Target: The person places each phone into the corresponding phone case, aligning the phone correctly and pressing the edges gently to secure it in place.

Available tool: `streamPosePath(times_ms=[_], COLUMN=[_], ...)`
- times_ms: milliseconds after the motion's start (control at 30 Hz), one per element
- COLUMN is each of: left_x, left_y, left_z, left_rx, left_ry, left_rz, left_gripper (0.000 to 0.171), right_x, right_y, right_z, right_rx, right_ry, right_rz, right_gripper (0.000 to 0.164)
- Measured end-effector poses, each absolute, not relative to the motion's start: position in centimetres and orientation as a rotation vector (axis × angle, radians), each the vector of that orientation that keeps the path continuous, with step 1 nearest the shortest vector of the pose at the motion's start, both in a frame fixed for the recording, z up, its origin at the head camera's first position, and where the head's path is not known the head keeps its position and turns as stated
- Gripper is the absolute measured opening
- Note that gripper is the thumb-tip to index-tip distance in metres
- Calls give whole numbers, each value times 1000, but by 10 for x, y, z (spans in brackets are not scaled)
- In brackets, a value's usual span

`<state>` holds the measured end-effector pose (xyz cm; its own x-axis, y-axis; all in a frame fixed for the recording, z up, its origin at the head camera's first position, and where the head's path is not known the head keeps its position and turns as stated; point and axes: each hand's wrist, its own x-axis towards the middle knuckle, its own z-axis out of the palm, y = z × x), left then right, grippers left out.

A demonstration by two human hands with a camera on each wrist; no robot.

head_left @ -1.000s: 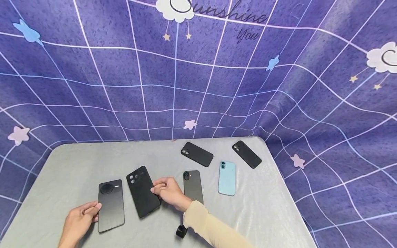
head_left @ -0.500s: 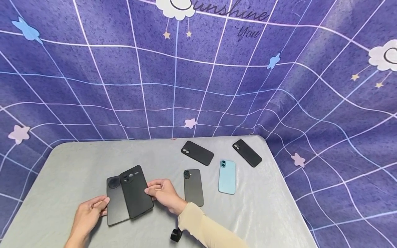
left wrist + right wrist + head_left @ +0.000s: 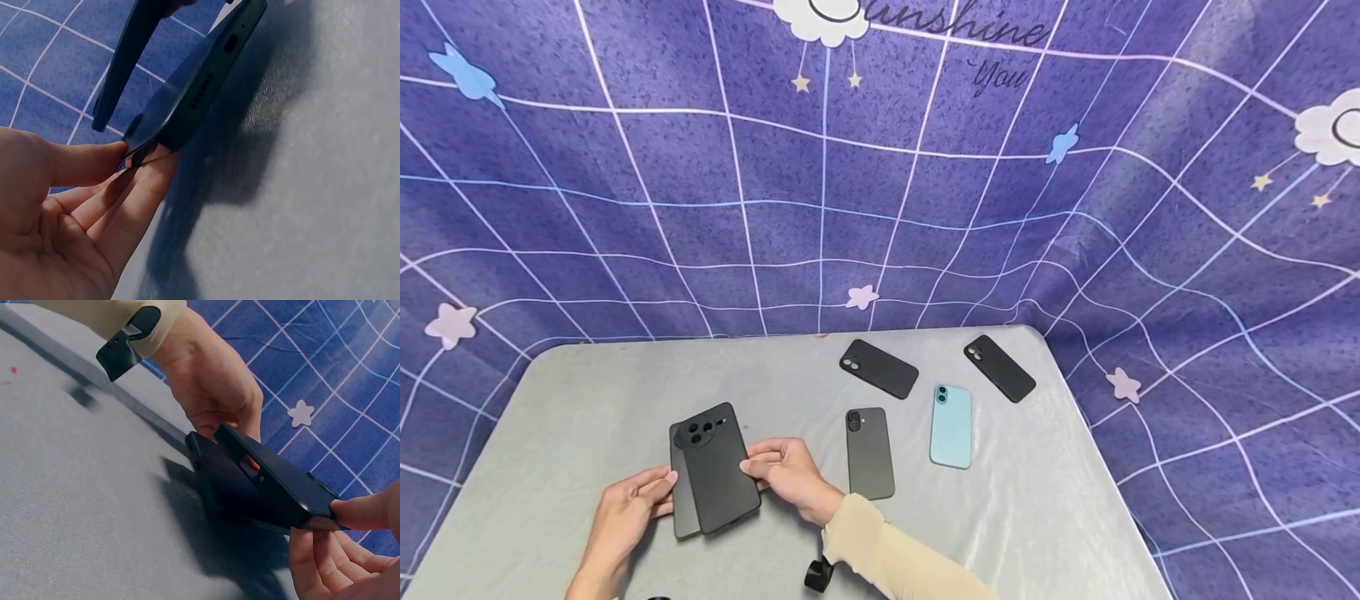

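My left hand point(image 3: 628, 508) pinches the left edge of a dark grey smartphone point(image 3: 685, 500), thumb on top and fingers beneath. With the thumb and fingers of my right hand point(image 3: 790, 475) I grip the right edge of a black phone case point(image 3: 722, 479). In the head view the case overlaps most of the phone, whose left strip shows; the phone's round camera lies under the case's cutouts. The left wrist view shows the phone point(image 3: 194, 94) raised over the table, with the case point(image 3: 128, 62) tilted above it. A gap between the case point(image 3: 281, 475) and phone shows in the right wrist view.
On the grey table point(image 3: 587, 400) lie another dark grey phone point(image 3: 871, 454) and a light blue phone point(image 3: 951, 427). Two black phone cases, one at the back point(image 3: 878, 369) and one at back right point(image 3: 1000, 368), lie beyond them. A purple grid-patterned cloth point(image 3: 775, 167) hangs behind.
The black case has moved left, from beside the phone to over it. My left hand has brought the phone to the right and a little up in the head view.
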<state>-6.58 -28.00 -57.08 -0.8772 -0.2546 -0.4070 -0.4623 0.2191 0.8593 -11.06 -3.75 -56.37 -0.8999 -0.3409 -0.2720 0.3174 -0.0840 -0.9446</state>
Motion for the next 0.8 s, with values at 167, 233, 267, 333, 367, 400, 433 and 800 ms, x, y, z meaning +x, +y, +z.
streamPosePath(times_ms=[167,233,267,333,367,400,433,800], left_x=[-66,-66,-66,-66,-67,-67,-67,-66], left_y=[-279,-278,-278,-277,-277,-276,-276,-276], left_z=[-569,-569,-568,-568,-568,-568,-568,-568], left_rx=[-692,-697,-699,-700,-700,-701,-699,-687], left_ry=[2241,2221,2210,2193,2182,2173,2165,2090], left_rz=[1777,1792,1798,1809,1818,1828,1834,1902], left_gripper=[62,63,63,64,64,64,64,61], right_x=[-109,-108,-108,-107,-106,-106,-106,-104], right_y=[-41,-42,-42,-43,-43,-44,-44,-46], right_z=[-565,-565,-565,-565,-564,-564,-564,-564], right_rx=[-13,-10,-9,-11,-10,-8,-8,-22], right_ry=[1771,1777,1778,1779,1776,1773,1769,1762], right_rz=[-2033,-2032,-2032,-2033,-2034,-2037,-2039,-2051], right_gripper=[17,16,16,16,16,16,16,16])
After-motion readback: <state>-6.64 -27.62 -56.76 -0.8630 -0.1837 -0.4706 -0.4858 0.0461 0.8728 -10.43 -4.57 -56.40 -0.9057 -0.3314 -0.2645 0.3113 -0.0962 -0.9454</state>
